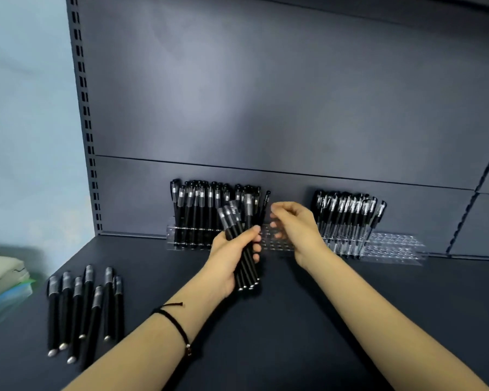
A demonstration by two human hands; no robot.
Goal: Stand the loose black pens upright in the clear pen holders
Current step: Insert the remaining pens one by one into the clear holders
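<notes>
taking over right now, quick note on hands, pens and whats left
Left hand: grips a bundle of pens.
Right hand: hovers by the left holder; its fingers are blurred, so I cannot tell whether it pinches anything.
Done: the left holder is mostly filled, and the right holder is filled on its left part.
Left: the bundle, plus the loose pens lying on the shelf at the left. Both holders have empty holes.

Part of the left pen holder (178, 239) is hidden behind the left hand (226, 258) and its bundle of pens (237, 221). The fingertips (277, 211) of the right hand (297, 224) are blurred. A folder pile (3, 283) is cut off at left
</notes>
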